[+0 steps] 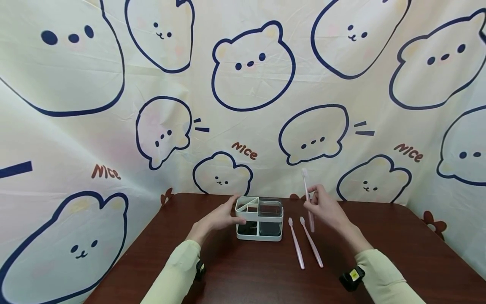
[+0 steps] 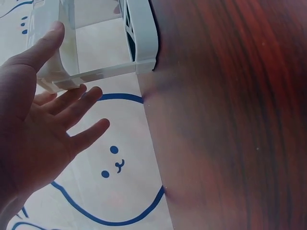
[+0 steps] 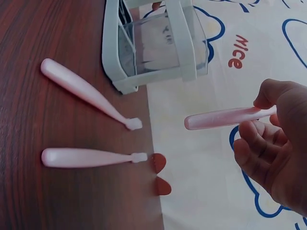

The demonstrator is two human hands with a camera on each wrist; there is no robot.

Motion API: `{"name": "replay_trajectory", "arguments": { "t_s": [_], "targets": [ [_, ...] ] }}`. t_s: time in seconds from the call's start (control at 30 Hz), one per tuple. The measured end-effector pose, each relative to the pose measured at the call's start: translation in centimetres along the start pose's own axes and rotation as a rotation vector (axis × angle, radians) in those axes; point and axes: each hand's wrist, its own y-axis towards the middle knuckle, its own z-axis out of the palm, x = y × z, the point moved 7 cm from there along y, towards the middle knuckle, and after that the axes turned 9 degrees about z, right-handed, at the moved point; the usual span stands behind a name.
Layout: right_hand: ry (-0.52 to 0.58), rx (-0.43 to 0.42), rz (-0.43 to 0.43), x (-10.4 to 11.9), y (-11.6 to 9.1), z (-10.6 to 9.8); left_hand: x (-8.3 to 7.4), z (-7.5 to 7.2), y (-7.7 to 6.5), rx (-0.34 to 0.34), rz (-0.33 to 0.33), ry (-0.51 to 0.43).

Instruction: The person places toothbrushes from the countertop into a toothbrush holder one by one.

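Observation:
A pink toothbrush [image 1: 306,187] stands nearly upright above the table, its bristle end up. My right hand [image 1: 325,207] pinches it between thumb and fingers; in the right wrist view the handle [image 3: 216,118] points toward the holder. A pale grey-green toothbrush holder [image 1: 259,219] with divided top openings and a clear cup [image 1: 271,208] sits on the table. My left hand [image 1: 222,218] grips its left side, thumb in front and fingers behind, around the upper rim [image 2: 55,72]. Two more pink toothbrushes, one left [image 1: 296,245] and one right [image 1: 312,242], lie beside the holder.
The dark brown wooden table [image 1: 243,278] ends at a pale cloth backdrop [image 1: 258,126] printed with blue cartoon bears. The cloth also hangs along both sides. Black wrist devices [image 1: 352,278] are strapped over the light sleeves.

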Motion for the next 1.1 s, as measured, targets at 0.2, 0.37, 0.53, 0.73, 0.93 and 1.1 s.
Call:
{"name": "replay_trajectory", "arguments": {
  "t_s": [0.2, 0.37, 0.53, 0.73, 0.93, 1.1],
  "targets": [
    [0.004, -0.04, -0.069, 1.5, 0.1, -0.2, -0.1, 0.1, -0.1, 0.018, 0.008, 0.02],
    [-0.003, -0.05, -0.075, 2.4, 0.2, -0.3, -0.2, 0.2, 0.0, 0.017, 0.013, 0.023],
    [0.001, -0.09, -0.096, 3.4, 0.3, -0.6, -0.4, -0.1, 0.2, 0.011, 0.009, 0.031],
    [0.005, -0.147, -0.128, 4.4, 0.3, -1.1, -0.5, 0.1, 0.2, 0.016, 0.008, 0.024],
    [-0.007, -0.148, -0.139, 5.3, 0.4, -1.0, -0.4, 0.1, 0.2, 0.011, -0.013, 0.012],
    [-0.006, -0.151, -0.165, 6.2, 0.3, -0.8, -0.4, -0.1, 0.0, 0.012, -0.014, 0.01]
  ]
}}
